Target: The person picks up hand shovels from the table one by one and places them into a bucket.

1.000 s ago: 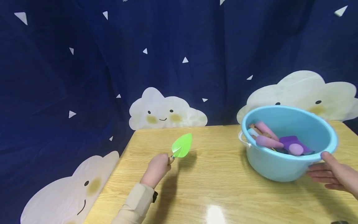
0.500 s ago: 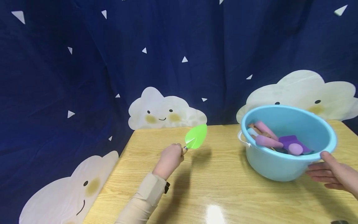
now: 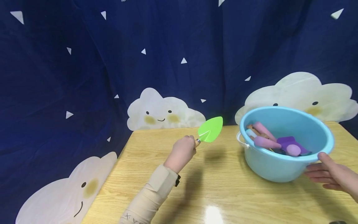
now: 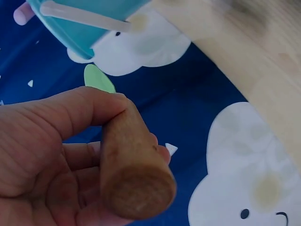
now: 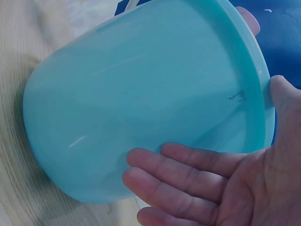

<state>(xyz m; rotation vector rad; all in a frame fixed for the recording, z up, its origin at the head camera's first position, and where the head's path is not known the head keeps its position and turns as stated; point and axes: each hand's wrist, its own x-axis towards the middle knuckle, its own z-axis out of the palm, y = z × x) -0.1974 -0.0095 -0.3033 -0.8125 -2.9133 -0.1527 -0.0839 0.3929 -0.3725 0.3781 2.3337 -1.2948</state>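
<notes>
A small garden trowel (image 3: 210, 129) with a bright green blade is raised above the table. My left hand (image 3: 181, 152) grips its wooden handle (image 4: 129, 150), whose round butt faces the camera in the left wrist view. On the right stands a light blue bucket (image 3: 272, 169) with a white carry handle (image 3: 242, 140). At its near right side is my right hand (image 3: 334, 172); the thumb touches the rim and the fingers lie straight along the outer wall (image 5: 117, 94). Inside the bucket lie pink-handled tools (image 3: 267, 142) and a purple piece (image 3: 285, 142), partly hidden by the rim.
The wooden table (image 3: 223, 193) runs back to a dark blue curtain (image 3: 167, 28) with white clouds and triangles. A dark object (image 3: 337, 222) shows at the bottom right edge.
My left hand has moved right and away from me with the trowel, bringing it nearer the bucket. My right hand and the bucket have stayed in place.
</notes>
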